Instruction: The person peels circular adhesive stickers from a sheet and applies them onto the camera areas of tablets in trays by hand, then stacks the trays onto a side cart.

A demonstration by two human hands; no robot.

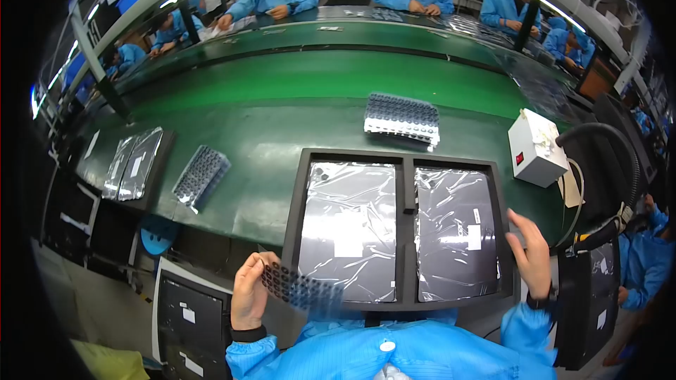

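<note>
My left hand is closed on one end of a translucent sheet with rows of dark round spots, which hangs over the lower left corner of a black foam tray. Two dark flat panels in clear film, a left one and a right one, lie in the tray's two compartments, each with a white label. My right hand is beside the tray's right edge, its thumb and fingers apart, holding nothing.
A stack of spotted sheets lies behind the tray, another to its left. At right stand a white box with a red switch and a black hose. Co-workers sit across the green bench.
</note>
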